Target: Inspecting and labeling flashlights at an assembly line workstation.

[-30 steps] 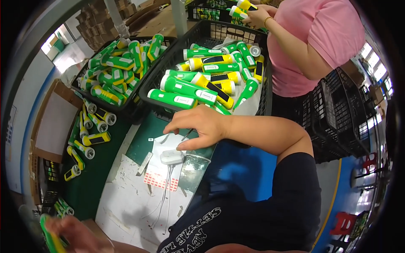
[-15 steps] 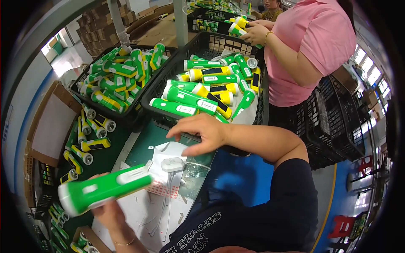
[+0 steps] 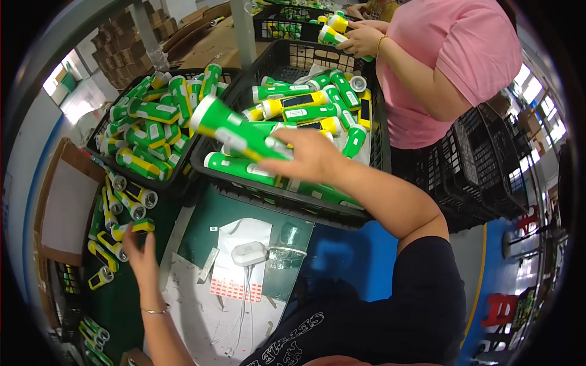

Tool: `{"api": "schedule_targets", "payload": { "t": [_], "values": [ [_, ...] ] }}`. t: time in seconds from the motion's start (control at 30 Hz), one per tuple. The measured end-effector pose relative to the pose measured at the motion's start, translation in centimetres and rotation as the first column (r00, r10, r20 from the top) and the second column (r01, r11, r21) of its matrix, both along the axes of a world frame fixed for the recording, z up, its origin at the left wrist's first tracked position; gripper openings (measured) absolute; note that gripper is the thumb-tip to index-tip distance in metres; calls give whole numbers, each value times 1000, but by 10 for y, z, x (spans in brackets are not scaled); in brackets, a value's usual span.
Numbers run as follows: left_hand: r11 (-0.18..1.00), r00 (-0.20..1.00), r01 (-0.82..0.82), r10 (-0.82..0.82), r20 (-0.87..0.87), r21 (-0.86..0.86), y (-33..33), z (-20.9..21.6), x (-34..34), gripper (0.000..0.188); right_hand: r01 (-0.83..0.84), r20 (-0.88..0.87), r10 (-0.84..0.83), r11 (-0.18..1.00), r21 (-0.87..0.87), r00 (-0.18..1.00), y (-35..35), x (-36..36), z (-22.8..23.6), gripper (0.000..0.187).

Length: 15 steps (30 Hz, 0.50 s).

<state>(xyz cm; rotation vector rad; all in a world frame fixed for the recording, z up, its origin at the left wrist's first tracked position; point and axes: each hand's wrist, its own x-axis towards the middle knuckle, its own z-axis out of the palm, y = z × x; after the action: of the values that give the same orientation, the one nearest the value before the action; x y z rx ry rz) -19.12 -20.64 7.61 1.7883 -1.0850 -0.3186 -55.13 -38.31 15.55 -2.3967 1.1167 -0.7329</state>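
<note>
My right hand grips the tail end of a green and white flashlight, tilted over a black crate. Green and yellow flashlights, some with dark panels, fill that crate. At the left, my left hand stretches toward several flashlights lying on a dark green surface. Its thumb and fingers are apart beside a yellow and green flashlight; whether they touch it I cannot tell. A white charger block with cables rests on paper on the bench before me.
Another black crate heaped with flashlights stands at the left, behind a cardboard box. A grey post rises at the back. Across the crate, a person in a pink shirt holds flashlights. Stacked black crates stand at the right.
The green flashlight has passed from my left hand to my right, which now holds it over the crate. My left hand has moved up and left to the flashlights on the green surface.
</note>
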Motion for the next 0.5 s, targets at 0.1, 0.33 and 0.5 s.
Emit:
{"api": "schedule_targets", "payload": {
  "t": [0.1, 0.33, 0.5],
  "values": [
    [922, 772, -374, 248, 585, 102, 35, -49, 125, 68, 180, -160, -198, 976, -118, 967, -21, -9, 0, 56],
    [759, 704, -559, 223, 674, 334, 46, -93, 211, 60, 266, -388, -274, 961, -76, 880, -29, -15, -8, 61],
    [621, 713, -620, 190, 675, 480, 16, -76, 175, 57, 302, -432, -353, 935, -185, 830, -1, -1, 8, 64]
  ]
}}
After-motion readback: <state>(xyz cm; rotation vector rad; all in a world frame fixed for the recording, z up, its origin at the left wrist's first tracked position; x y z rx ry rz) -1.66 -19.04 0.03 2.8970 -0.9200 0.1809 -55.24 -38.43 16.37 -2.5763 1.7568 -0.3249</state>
